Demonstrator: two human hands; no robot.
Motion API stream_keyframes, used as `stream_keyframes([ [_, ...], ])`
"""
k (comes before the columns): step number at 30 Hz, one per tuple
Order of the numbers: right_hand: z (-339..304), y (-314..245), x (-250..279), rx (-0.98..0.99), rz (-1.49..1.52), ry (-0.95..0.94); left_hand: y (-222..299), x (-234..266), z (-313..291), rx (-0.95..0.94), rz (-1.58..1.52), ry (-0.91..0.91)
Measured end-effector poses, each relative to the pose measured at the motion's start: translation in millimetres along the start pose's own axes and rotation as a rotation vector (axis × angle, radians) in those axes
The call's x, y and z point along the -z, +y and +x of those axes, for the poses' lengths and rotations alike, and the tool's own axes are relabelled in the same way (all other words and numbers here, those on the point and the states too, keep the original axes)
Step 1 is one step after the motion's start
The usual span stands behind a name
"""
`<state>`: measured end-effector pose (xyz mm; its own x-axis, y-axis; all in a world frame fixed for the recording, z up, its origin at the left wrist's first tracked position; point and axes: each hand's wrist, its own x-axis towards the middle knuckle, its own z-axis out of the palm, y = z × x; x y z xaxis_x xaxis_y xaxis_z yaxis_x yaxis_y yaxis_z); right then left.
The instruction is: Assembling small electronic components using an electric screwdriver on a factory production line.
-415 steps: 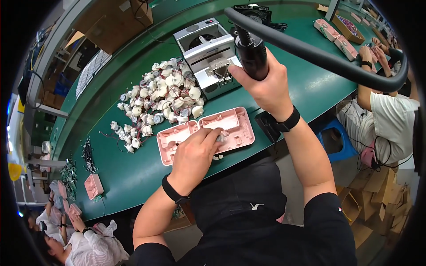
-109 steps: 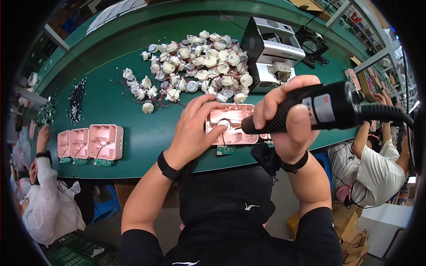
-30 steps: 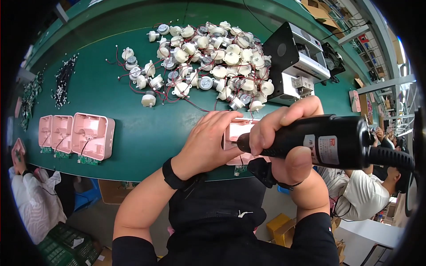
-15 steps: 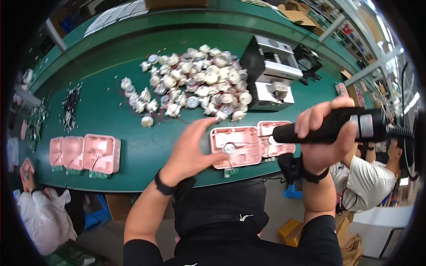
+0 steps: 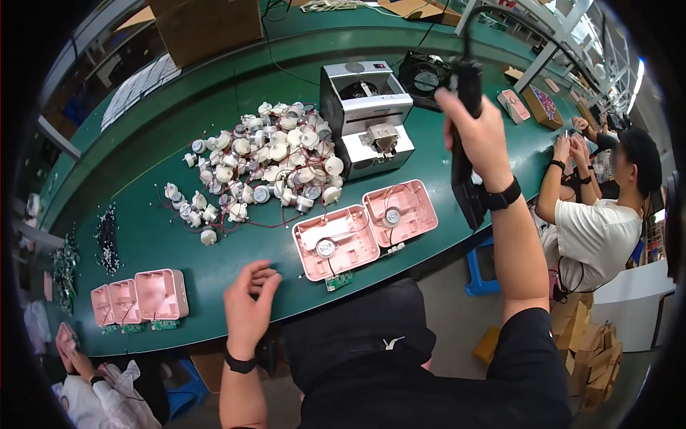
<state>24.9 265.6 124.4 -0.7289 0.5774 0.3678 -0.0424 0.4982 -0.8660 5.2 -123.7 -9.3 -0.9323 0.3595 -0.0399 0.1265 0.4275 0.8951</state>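
My right hand (image 5: 482, 139) is raised over the right side of the bench, its fingers wrapped round a black corded tool, by its shape an electric screwdriver (image 5: 468, 82). The tool's tip is not clearly visible. Low by the bench's front edge, my left hand (image 5: 250, 297) holds nothing, its fingers loosely curled and the thumb apart. Between the hands lie two open pink plastic housings, a left one (image 5: 343, 266) and a right one (image 5: 421, 207). Each contains a round silver motor with thin wires. A green circuit board (image 5: 339, 282) hangs at the left housing's front side.
Behind the housings spreads a heap of white-capped motors (image 5: 279, 151) with red wires. A black-and-silver machine (image 5: 375, 114) stands beside it, near a black fan (image 5: 425, 75). More pink housings (image 5: 161, 294) sit at the left. Co-workers sit at both sides, one in a white shirt (image 5: 597, 236).
My right hand has lifted the screwdriver up and away from the housings, turning it upright. My left hand has drawn back from the left housing toward the bench edge. The view has shifted.
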Motion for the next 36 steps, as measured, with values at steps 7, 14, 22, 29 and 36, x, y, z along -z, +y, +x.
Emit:
stream_keyframes([
  [7, -88.5, 50.9, 31.7, -0.429, -0.255, -0.343, 19.2, -31.8, -3.8, 0.057, -0.279, -0.229],
  [14, -126.6, 67.2, 51.5, -0.446, -0.054, -0.259, 45.7, -57.5, -7.4, 0.051, -0.189, -0.282],
  [22, -82.1, 115.9, 127.7, -0.519, -0.035, -0.216, 103.5, -150.7, 22.7, -0.001, -0.17, -0.519],
  [29, -17.5, 176.8, 203.3, -0.585, -0.161, 0.069, 125.8, -275.7, 77.7, 0.088, -0.736, -0.66],
  [36, -53.3, 185.9, 203.7, -0.148, -0.158, 0.26, 117.3, -197.9, 42.4, -0.119, -0.434, -0.478],
])
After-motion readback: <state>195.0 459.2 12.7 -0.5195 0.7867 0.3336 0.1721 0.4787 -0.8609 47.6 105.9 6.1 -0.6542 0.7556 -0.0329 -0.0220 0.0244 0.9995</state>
